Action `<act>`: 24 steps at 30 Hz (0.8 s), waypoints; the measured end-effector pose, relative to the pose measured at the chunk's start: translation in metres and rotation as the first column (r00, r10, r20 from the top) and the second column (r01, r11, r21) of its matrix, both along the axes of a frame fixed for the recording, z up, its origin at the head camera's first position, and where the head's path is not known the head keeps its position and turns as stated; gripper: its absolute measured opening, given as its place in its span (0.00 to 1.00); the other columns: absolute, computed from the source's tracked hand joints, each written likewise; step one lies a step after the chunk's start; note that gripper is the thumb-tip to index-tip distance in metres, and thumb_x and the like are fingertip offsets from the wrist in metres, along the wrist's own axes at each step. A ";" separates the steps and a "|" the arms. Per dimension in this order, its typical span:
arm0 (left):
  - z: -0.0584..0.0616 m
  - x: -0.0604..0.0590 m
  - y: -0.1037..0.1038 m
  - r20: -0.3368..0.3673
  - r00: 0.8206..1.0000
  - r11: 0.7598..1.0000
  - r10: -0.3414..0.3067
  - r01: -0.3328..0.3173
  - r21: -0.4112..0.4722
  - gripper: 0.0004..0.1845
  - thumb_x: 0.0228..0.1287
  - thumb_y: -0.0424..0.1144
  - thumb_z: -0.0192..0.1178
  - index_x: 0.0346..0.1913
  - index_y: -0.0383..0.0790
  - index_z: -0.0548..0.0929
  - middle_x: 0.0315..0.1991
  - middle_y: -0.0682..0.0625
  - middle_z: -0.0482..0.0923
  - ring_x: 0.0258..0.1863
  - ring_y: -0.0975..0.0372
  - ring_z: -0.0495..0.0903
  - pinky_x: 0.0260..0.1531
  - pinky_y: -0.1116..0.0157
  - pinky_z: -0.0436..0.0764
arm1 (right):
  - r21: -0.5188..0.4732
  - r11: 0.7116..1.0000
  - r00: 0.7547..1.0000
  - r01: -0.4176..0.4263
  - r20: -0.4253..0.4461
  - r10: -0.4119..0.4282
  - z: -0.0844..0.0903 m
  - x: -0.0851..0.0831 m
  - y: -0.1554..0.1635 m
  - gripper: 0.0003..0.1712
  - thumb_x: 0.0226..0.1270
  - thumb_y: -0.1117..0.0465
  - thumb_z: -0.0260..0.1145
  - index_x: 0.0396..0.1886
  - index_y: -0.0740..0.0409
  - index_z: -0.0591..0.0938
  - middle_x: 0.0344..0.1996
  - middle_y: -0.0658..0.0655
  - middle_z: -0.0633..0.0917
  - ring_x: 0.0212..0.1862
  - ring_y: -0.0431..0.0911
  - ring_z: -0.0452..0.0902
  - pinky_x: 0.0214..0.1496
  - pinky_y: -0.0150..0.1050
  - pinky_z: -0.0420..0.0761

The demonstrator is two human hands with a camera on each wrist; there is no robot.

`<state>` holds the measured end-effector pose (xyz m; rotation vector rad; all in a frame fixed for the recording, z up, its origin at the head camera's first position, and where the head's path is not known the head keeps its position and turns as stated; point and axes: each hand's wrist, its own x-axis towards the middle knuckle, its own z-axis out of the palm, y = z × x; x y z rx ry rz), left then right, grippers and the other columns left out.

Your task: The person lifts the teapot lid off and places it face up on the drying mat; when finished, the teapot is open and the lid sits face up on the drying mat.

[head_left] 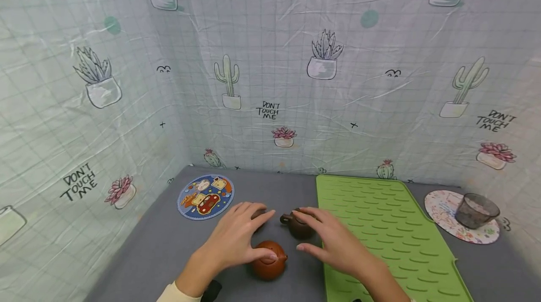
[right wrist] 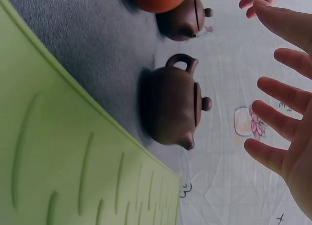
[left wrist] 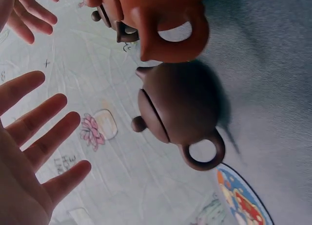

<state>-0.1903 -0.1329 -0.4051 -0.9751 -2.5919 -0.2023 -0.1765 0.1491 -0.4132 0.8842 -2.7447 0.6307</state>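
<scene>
The left hand [head_left: 236, 235] and right hand [head_left: 336, 246] spread, empty, either side of the orange teapot [head_left: 270, 269]. Brown teapots [right wrist: 170, 103] beyond it likely need low, gentle grips, sparing lids [right wrist: 198, 104].

Your left hand [left wrist: 19, 174] spreads its fingers, holding nothing, beside a rounded, matte dark-brown teapot [left wrist: 183, 103] with a knobbed lid and loop handle. A glossy orange-red teapot [left wrist: 163, 8] enters at the top edge, partly hiding another dark-brown teapot [left wrist: 120, 31]. Your right hand [left wrist: 33, 15] shows at upper left. A round, blue patterned mat [left wrist: 241, 198] lies on the grey bench [left wrist: 278, 113].
</scene>
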 end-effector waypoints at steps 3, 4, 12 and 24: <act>-0.004 0.002 -0.006 -0.036 0.999 0.999 0.014 -0.013 0.032 0.44 0.47 0.76 0.67 0.65 0.54 0.83 0.59 0.54 0.81 0.58 0.60 0.79 0.63 0.55 0.78 | 0.004 1.000 1.000 -0.016 -0.005 0.016 -0.002 0.001 -0.004 0.40 0.66 0.33 0.65 0.76 0.36 0.69 0.70 0.50 0.76 0.71 0.50 0.74 0.67 0.55 0.78; -0.005 0.003 -0.008 -0.045 0.999 0.999 0.018 -0.016 0.042 0.44 0.47 0.76 0.68 0.64 0.54 0.83 0.58 0.54 0.81 0.58 0.60 0.79 0.63 0.56 0.78 | 0.006 1.000 1.000 -0.023 -0.009 0.023 -0.003 0.001 -0.006 0.40 0.67 0.34 0.65 0.76 0.36 0.69 0.70 0.51 0.76 0.71 0.50 0.74 0.67 0.55 0.78; -0.016 0.008 -0.016 -0.042 0.998 0.996 0.038 -0.034 0.079 0.47 0.44 0.77 0.68 0.64 0.52 0.83 0.58 0.55 0.82 0.57 0.59 0.80 0.59 0.54 0.80 | 0.020 0.999 0.999 -0.046 0.006 0.046 -0.010 0.002 -0.015 0.40 0.66 0.35 0.67 0.76 0.39 0.71 0.69 0.49 0.77 0.69 0.49 0.76 0.66 0.54 0.79; -0.027 0.023 -0.020 0.040 0.993 0.987 0.108 -0.112 0.112 0.45 0.46 0.77 0.66 0.65 0.54 0.83 0.58 0.56 0.82 0.57 0.57 0.82 0.57 0.53 0.82 | 0.005 0.998 0.992 -0.069 0.109 0.068 -0.019 0.005 -0.029 0.38 0.66 0.39 0.69 0.75 0.34 0.70 0.71 0.52 0.76 0.70 0.50 0.75 0.65 0.56 0.80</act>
